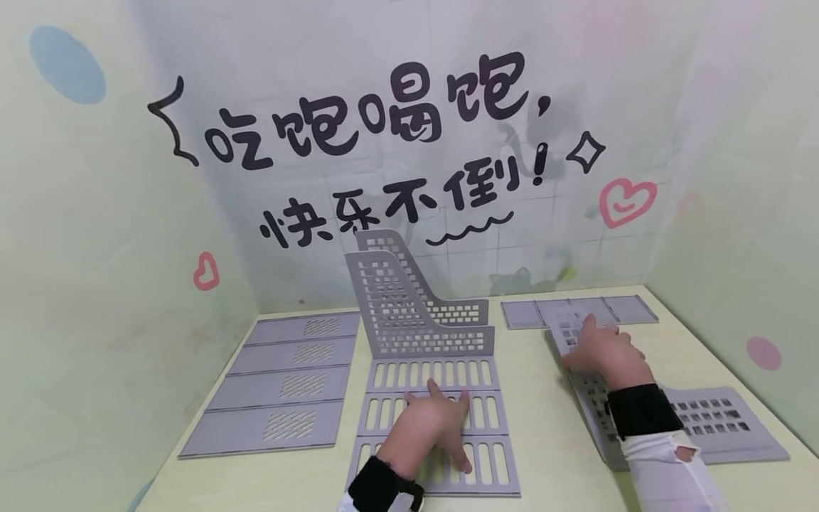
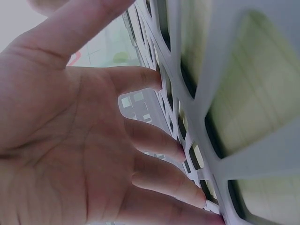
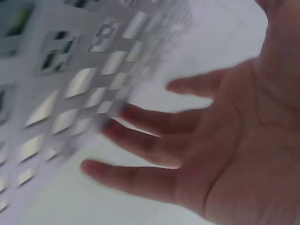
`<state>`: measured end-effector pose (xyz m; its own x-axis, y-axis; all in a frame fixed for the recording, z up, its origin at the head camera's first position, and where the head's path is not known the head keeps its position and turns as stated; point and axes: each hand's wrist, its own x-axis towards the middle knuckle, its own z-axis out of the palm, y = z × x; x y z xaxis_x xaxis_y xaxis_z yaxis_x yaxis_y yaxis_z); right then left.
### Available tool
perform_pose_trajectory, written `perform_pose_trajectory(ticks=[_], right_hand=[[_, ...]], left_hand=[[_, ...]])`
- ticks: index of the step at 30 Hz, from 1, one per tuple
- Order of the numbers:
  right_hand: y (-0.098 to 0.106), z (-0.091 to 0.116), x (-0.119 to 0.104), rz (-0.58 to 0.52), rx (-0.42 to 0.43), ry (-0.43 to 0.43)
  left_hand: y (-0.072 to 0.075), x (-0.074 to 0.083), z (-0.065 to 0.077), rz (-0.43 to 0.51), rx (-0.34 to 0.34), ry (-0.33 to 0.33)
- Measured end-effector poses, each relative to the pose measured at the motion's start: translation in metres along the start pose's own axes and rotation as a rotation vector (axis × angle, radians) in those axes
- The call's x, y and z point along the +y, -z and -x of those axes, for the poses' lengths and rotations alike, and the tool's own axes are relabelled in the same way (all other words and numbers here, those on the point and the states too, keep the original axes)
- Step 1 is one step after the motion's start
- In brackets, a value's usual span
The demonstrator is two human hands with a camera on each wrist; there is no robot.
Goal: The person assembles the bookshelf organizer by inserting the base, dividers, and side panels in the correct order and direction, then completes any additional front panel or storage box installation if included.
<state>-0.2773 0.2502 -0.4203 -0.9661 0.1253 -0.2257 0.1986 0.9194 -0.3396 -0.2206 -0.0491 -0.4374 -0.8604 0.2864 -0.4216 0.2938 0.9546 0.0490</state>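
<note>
My left hand (image 1: 425, 427) rests with spread fingers on a flat grey panel (image 1: 441, 489) with long slots. In the left wrist view its straight fingertips (image 2: 171, 147) touch the slotted surface. My right hand (image 1: 608, 352) is at a tilted grey perforated panel (image 1: 614, 455) on the right. Extended fingers (image 3: 140, 180) show in the right wrist view, two fingertips touching the panel's edge; that panel (image 3: 51, 98) is blurred and the thumb is mostly out of view. The right hand and wrist cover part of the panel.
Two L-shaped perforated side panels (image 1: 409, 313) stand upright behind the slotted panel. On the left lies a grey sectioned panel (image 1: 256, 391) with diagonal slots. A narrow sectioned strip (image 1: 553, 316) lies at the back right. Printed walls (image 1: 409, 43) border the table (image 1: 537, 441).
</note>
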Motion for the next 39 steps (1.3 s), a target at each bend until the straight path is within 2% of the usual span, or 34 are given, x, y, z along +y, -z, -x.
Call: perform_pose_trajectory(ticks=[9, 17, 22, 26, 29, 39], right_hand=[[0.011, 0.014, -0.037, -0.066, 0.316, 0.183], [-0.003, 0.023, -0.075, -0.219, 0.556, 0.223], [-0.018, 0.028, -0.093, -0.235, 0.69, 0.259], [-0.029, 0.03, -0.1, -0.198, 0.739, 0.28], [-0.031, 0.03, -0.101, -0.183, 0.746, 0.279], [-0.029, 0.034, -0.101, -0.185, 0.72, 0.255]], left_hand=[[0.001, 0.0, -0.001, -0.001, 0.004, -0.014], [0.001, -0.002, 0.0, 0.016, -0.004, -0.019], [0.002, -0.001, 0.001, -0.003, 0.003, -0.011], [0.001, -0.001, 0.0, 0.0, 0.005, -0.009], [0.0, -0.001, -0.001, 0.008, 0.004, -0.01], [0.0, -0.001, -0.002, 0.0, -0.002, -0.001]])
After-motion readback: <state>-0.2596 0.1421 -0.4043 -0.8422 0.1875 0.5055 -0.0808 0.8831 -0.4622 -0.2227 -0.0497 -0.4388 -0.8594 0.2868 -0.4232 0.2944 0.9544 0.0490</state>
